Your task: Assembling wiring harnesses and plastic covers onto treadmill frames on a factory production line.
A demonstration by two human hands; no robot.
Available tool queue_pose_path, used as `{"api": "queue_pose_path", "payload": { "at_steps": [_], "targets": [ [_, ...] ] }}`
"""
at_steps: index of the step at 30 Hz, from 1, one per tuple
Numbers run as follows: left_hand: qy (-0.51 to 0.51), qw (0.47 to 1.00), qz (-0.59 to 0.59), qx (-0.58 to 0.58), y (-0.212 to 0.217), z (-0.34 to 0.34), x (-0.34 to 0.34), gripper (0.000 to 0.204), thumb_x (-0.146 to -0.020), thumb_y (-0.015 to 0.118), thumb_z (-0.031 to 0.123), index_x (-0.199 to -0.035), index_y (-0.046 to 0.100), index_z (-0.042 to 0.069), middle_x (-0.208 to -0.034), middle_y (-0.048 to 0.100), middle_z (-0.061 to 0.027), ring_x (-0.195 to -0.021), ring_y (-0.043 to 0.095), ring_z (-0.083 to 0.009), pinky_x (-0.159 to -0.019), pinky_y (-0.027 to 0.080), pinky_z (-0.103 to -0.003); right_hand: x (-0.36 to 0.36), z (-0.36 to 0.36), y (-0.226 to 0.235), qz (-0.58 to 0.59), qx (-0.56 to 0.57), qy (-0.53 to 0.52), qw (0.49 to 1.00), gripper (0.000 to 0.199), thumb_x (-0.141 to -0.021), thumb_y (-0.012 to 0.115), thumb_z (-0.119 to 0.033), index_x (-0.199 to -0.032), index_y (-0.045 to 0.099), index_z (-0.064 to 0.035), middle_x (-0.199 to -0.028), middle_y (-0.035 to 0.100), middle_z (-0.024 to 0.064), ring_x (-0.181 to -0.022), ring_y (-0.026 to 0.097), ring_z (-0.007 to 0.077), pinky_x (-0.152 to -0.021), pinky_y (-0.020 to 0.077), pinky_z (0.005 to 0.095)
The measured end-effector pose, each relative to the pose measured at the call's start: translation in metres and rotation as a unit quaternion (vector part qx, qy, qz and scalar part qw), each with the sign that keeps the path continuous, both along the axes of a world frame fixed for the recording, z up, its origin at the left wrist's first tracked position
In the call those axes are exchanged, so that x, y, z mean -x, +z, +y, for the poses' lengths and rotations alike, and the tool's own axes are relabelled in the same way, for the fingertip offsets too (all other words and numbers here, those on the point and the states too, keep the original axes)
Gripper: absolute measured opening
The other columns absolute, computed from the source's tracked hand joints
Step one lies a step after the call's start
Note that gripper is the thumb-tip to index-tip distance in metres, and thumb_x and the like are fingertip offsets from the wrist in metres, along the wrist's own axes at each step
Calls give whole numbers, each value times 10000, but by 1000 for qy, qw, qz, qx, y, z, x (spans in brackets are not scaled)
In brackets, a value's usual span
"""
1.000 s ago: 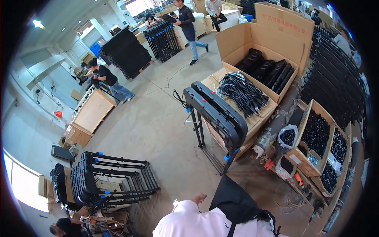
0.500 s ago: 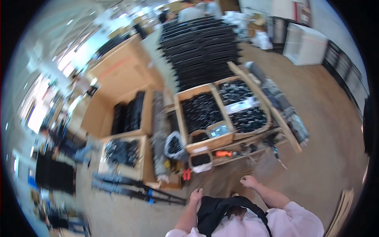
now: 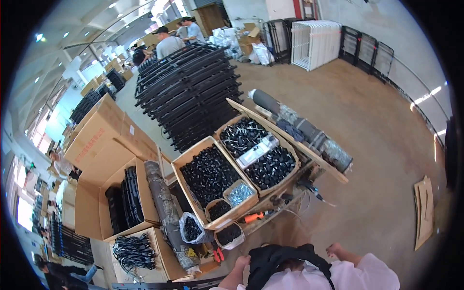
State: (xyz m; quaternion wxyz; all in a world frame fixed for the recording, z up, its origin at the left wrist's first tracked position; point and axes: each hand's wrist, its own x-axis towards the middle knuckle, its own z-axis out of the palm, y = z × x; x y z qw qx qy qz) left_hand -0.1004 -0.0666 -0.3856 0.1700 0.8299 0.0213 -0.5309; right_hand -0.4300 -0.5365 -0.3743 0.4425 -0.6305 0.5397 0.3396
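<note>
My left hand (image 3: 243, 261) is low in the view with its fingers curled, close against a black cloth garment (image 3: 270, 256) at my front. What it holds, if anything, is hidden. Out to the right, over the floor, my right hand (image 3: 333, 249) has curled fingers and nothing visible in them. Left of my left hand, long black bars (image 3: 193, 285) run along the lower edge. Just ahead sit a small bag-lined tub of black bits (image 3: 229, 235) and red-handled pliers (image 3: 218, 253).
A cardboard box of black caps (image 3: 205, 169) and another of black parts (image 3: 273, 166) stand on a bench, with an orange-handled tool (image 3: 253, 217). Behind rises a stack of black frames (image 3: 188, 87). Left are a box of black cables (image 3: 134, 253) and wrapped rolls (image 3: 166, 212). Other people (image 3: 169, 43) stand farther back.
My view has turned to the right, so the boxes and frame stack sit farther left. The black bars have slid to the lower edge. Both hands now appear lower, with the right farther right.
</note>
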Motion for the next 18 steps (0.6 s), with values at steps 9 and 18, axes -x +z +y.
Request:
{"api": "queue_pose_path", "payload": {
  "at_steps": [9, 18],
  "targets": [
    [-24, 989, -109, 95, -3, -45, -54, 543, -994, 492, 476, -1203, 730, 35, -1255, 688, -250, -1229, 633, -411, -1076, 481, -479, -129, 43, 70, -174, 48, -39, 983, 361, -859, 633, -256, -1096, 768, -19, -862, 777, 125, -751, 765, 203, -673, 609, 345],
    [88, 979, -137, 123, -33, -27, -25, 431, -994, 592, 424, -1030, 763, 30, -920, 775, -108, -836, 744, -222, -793, 570, -390, -191, 43, 120, -136, 71, 81, 985, 398, -849, 647, -256, -1133, 761, -1, -927, 784, 140, -769, 766, 200, -730, 608, 340]
  ]
}}
